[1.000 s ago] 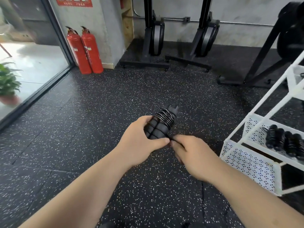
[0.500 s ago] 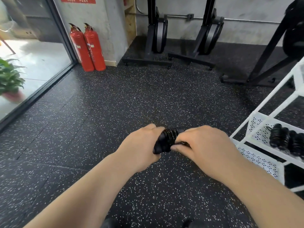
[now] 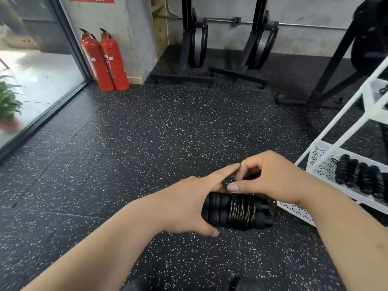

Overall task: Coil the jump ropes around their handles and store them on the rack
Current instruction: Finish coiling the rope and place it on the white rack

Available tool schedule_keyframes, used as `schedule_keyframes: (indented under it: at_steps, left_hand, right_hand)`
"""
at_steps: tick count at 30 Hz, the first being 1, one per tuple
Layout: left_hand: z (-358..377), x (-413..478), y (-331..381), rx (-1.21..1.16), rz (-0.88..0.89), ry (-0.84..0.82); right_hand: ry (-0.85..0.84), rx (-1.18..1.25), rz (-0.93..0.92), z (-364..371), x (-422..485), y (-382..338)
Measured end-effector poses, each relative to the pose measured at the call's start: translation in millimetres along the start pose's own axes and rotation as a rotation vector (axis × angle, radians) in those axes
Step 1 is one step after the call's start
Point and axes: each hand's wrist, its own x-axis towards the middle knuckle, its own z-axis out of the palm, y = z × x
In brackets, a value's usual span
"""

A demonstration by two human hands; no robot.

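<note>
A coiled jump rope, two black ribbed handles side by side with dark cord wound round their middle, lies level in front of me. My left hand grips the handles at their left end, thumb underneath and forefinger stretched over the top. My right hand curls over the right part of the bundle, its thumb and fingertips pinching at the cord on top. To the right stands the white rack, where several wound black jump ropes lie on a perforated shelf.
The floor is black speckled rubber. Two red fire extinguishers stand by the wall at upper left, beside a glass door. Black machine stands line the back wall, and a black frame rises behind the rack. A potted plant is outside.
The bundle has turned from pointing up and away to lying level, lower and nearer the rack. My right hand moved from below the handles to over their top.
</note>
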Motion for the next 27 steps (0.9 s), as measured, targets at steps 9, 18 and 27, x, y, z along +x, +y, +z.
schedule_keyframes:
  at_steps: [9,18,27]
  left_hand:
    - [-11.3,-8.9,13.6,-0.333,0.095,0.098]
    - [-7.4,-3.2,-0.2,-0.383,0.081,0.297]
    - [-3.1,6.1,-10.9,-0.249,-0.014,0.549]
  right_hand:
    - [-0.065,0.491,0.124,2.1,0.6,5.4]
    - [0.139,0.575,0.194,30.9,15.6,-2.0]
    - [0.281,0.315,0.291,60.3,25.1,2.2]
